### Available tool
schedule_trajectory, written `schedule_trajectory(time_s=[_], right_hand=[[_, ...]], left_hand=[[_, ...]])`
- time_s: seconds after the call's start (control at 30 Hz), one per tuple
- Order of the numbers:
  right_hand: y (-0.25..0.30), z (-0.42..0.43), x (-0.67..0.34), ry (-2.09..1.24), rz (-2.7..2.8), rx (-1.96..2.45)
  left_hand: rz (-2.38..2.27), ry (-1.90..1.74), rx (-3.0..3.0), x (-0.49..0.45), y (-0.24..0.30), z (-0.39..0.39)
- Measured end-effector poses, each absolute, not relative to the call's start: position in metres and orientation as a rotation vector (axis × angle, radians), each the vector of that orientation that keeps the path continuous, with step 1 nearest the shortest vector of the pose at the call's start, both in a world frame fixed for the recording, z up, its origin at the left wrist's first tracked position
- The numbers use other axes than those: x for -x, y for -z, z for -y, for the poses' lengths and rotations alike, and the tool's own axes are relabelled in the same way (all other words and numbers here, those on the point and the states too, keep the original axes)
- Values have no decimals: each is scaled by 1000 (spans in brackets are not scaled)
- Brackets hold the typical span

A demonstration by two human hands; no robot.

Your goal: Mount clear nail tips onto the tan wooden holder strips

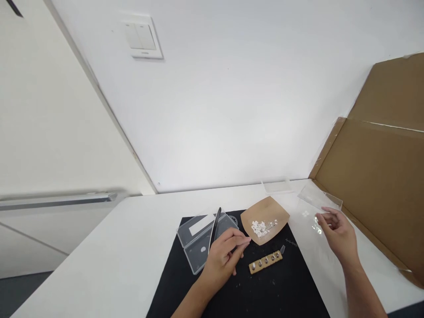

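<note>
My left hand [226, 255] rests on the black mat [265, 291], fingers curled round black tweezers [214, 229] that stick up over an open clear plastic box [198, 245]. Just right of its fingertips lies a brown paper dish [280, 214] with several small white pieces [260, 228] in it. Below the dish a small wooden strip [265, 262] carries several metal studs. My right hand [338, 236] hovers over the white table [126, 256] at the right, fingers loosely bent and empty, near a clear plastic lid [318, 199].
A second clear tray [276, 185] lies at the table's back edge. Flattened cardboard [380, 176] leans against the wall on the right. A light switch [141, 39] is on the wall above.
</note>
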State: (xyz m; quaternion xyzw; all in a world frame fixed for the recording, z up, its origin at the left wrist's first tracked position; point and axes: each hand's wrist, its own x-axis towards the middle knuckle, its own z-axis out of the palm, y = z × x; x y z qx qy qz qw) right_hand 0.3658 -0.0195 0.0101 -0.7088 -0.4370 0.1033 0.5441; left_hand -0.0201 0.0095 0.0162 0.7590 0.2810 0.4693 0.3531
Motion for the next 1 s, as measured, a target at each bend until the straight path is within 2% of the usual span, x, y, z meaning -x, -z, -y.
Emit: schedule_trajectory(time_s=[0.23,0.37,0.43,0.57,0.7,0.9,1.0], right_hand=[[3,32,-384,162,1034,1946],[-1,32,-365,595,968,1814],[-5,33,-350,651,1069,1675],[-14,34,-319,492,1413,1370],[-33,33,-290,172,1744,1066],[-62,29,-252,-403,2073,897],[-56,27,-238,-547,2068,870]], left_hand=[[-677,-1034,-1953,19,-14,-8],[-681,-947,-1936,19,-15,-6],[-678,-911,-1925,19,-17,-5],[-664,-871,-1901,17,-19,-2],[-636,-856,-1887,16,-16,-2],[-633,-852,-1813,17,-13,-4],[-639,-846,-1759,17,-12,-4]])
